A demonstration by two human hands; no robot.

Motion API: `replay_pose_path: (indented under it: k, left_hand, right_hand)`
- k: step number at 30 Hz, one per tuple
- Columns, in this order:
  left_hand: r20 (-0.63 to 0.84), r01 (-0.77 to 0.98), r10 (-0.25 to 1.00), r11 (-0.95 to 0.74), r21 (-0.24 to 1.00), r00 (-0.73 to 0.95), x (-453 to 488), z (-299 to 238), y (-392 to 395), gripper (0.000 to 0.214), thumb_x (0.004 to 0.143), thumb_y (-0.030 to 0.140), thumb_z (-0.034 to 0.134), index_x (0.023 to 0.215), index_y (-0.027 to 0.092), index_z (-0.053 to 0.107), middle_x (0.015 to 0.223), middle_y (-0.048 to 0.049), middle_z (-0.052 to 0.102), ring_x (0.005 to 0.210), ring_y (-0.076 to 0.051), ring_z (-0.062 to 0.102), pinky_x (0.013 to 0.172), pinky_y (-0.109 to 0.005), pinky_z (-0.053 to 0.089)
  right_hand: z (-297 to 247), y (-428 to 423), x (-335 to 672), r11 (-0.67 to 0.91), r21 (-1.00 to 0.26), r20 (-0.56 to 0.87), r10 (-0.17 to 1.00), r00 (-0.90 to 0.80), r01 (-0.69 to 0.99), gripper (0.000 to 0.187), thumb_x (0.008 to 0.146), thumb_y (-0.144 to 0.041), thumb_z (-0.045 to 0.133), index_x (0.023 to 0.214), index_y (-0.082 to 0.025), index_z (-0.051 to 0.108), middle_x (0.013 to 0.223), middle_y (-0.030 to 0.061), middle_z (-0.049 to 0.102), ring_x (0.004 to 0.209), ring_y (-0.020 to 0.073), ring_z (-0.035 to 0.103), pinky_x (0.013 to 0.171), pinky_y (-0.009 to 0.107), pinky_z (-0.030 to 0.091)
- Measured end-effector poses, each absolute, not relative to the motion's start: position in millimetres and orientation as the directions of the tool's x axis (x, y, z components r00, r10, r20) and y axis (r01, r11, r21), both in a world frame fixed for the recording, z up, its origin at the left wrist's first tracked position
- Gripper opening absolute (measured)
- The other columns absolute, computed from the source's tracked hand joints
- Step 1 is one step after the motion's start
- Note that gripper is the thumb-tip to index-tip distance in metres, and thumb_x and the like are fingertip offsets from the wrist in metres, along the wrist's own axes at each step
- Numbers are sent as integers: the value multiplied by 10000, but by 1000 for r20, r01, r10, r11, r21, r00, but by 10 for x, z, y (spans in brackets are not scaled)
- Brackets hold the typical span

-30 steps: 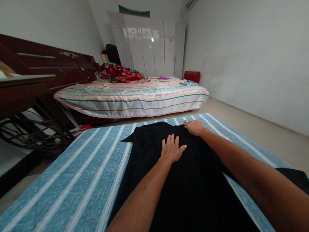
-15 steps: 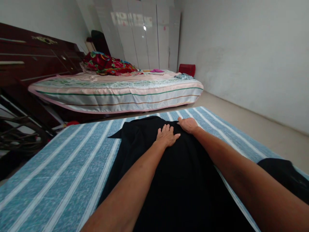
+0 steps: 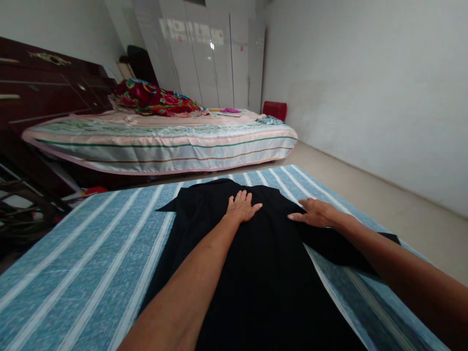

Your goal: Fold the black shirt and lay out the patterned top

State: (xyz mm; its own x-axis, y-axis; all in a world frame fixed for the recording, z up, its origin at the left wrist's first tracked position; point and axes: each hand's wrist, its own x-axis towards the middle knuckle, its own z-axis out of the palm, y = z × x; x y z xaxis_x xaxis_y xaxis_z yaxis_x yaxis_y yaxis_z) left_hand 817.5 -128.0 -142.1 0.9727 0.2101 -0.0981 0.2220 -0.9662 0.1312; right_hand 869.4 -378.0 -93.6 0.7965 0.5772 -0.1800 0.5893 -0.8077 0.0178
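A black long-sleeved shirt (image 3: 256,273) lies spread on a blue-and-white striped cloth (image 3: 98,243), its collar end away from me. My left hand (image 3: 242,206) rests flat on the upper part of the shirt, fingers spread. Over the top of the right sleeve, near the shoulder, is my right hand (image 3: 315,212), with thumb and fingers apart and nothing gripped. The right sleeve (image 3: 340,248) stretches out to the right, partly hidden beneath my right forearm. On the left a pointed black corner of the shirt sticks out past its side.
Beyond the striped surface stands a bed (image 3: 175,141) with a pale striped cover and a red floral blanket (image 3: 157,100). Farther back are a white wardrobe (image 3: 212,63) and a red box-like item (image 3: 275,111). A white wall (image 3: 365,97) runs along the right.
My right hand has moved from the shirt's top edge to the right and nearer, its fingers opening. The right sleeve now lies more outstretched. My left hand stays flat on the shirt.
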Motion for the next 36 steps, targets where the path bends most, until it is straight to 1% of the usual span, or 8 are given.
replay_pose_path:
  k: [4,11,16,20,23,26,30,36]
  left_hand:
    - [-107,231,219,-965,123,970,8198,-1411,-1281,862,800,729,127,1441,163,235,1539,-109,137,1413,-275,80,1107,-523,120]
    - [-112,240,230,-966,94,967,8231,-1409,-1263,894,776,758,154,1445,171,235,1539,-105,139,1412,-285,76,1106,-526,131]
    - [-98,239,231,-967,87,968,8238,-1433,-1245,892,773,763,153,1442,179,244,1539,-100,143,1413,-282,80,1103,-527,135]
    - [-93,238,229,-967,95,969,8234,-1432,-1257,895,775,760,156,1443,171,240,1539,-100,144,1412,-281,83,1103,-530,132]
    - [-94,239,230,-966,100,969,8232,-1430,-1266,893,776,759,161,1445,173,237,1539,-98,138,1413,-277,77,1106,-525,126]
    - [-98,241,232,-965,101,968,8225,-1422,-1273,888,780,754,164,1445,170,235,1541,-97,133,1414,-276,75,1106,-523,128]
    - [-98,242,233,-965,99,968,8212,-1407,-1282,872,790,743,167,1441,168,248,1537,-103,146,1413,-276,84,1104,-527,129]
    - [-81,241,234,-965,99,969,8206,-1412,-1284,877,790,742,156,1442,162,241,1537,-102,151,1412,-270,91,1106,-520,132]
  right_hand:
    - [-1021,-4283,8391,-831,66,-181,535,825,553,531,797,-624,511,1051,-167,608,1064,126,612,955,268,599,726,322,437]
    - [-920,-4346,8228,-823,142,-77,545,835,551,135,871,-250,494,921,-179,598,868,79,646,813,223,617,588,270,356]
    - [-686,-4313,8219,-737,253,107,666,739,627,324,935,-118,256,980,-148,575,976,144,610,916,254,560,669,313,333]
    - [-859,-4411,8183,-702,209,86,707,702,681,225,898,-198,417,1077,-169,549,889,83,644,805,218,592,626,285,341]
    - [-1026,-4491,8212,-772,109,100,635,766,626,415,837,-365,538,1209,-189,487,978,68,642,818,209,607,614,267,360]
    - [-1078,-4533,8280,-769,92,72,638,766,632,217,803,-330,569,970,-196,602,946,42,630,810,174,596,617,239,360]
    - [-988,-4603,8372,-778,170,114,625,772,605,193,825,-97,443,920,-162,598,880,71,622,803,186,563,623,257,334]
    - [-835,-4708,8625,-828,405,375,537,755,388,191,841,-67,406,885,-141,577,857,99,600,793,213,552,570,276,305]
